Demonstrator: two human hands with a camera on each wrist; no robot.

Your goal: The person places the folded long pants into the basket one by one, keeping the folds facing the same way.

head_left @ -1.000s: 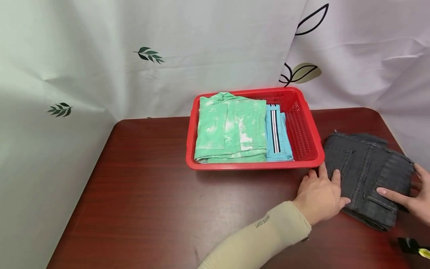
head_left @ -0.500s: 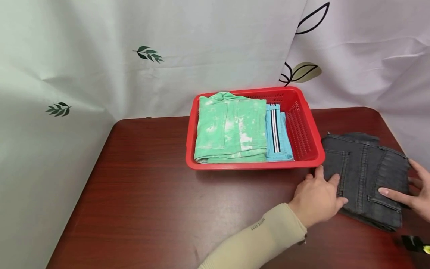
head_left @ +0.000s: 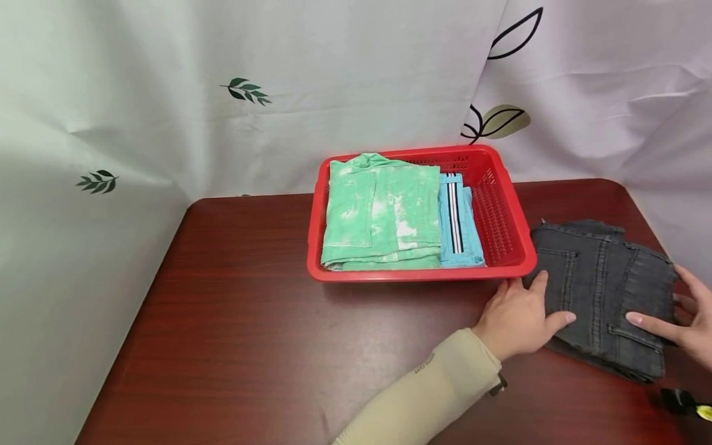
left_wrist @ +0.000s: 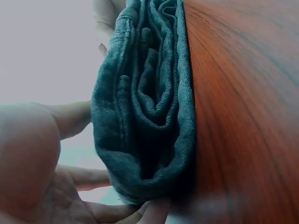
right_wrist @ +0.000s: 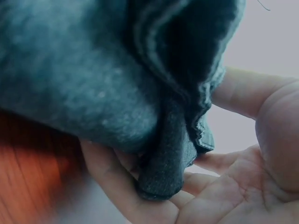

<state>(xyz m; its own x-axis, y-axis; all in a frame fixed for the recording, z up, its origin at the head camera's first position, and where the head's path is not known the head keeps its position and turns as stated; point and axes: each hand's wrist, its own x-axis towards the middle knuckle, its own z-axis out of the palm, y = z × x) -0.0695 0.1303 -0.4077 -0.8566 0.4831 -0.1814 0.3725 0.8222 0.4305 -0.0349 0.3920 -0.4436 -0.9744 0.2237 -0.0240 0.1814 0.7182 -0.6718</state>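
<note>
A pair of dark grey jeans (head_left: 597,296), folded into a thick flat bundle, lies on the table right of the red basket. My left hand (head_left: 514,316) holds its left edge, thumb on top and fingers at the fold. In the left wrist view the rolled layers of the jeans (left_wrist: 140,102) show end-on, with the left thumb against the upper face. At the opposite edge, my right hand (head_left: 695,318) grips the jeans with its thumb on top. The right wrist view has the right-hand fingers (right_wrist: 112,182) under the cloth.
The red basket (head_left: 367,276) stands at the back of the brown table (head_left: 239,346). Inside are folded green tie-dye clothing (head_left: 384,216) and a blue folded garment (head_left: 470,228) with a striped band. A white printed curtain (head_left: 334,74) hangs behind. A small black-and-yellow object (head_left: 678,400) is at the lower right.
The jeans have turned slightly and shifted a little left. My left hand has slid a little left along their edge; its fingers now reach beneath the fold. The right hand keeps its grip.
</note>
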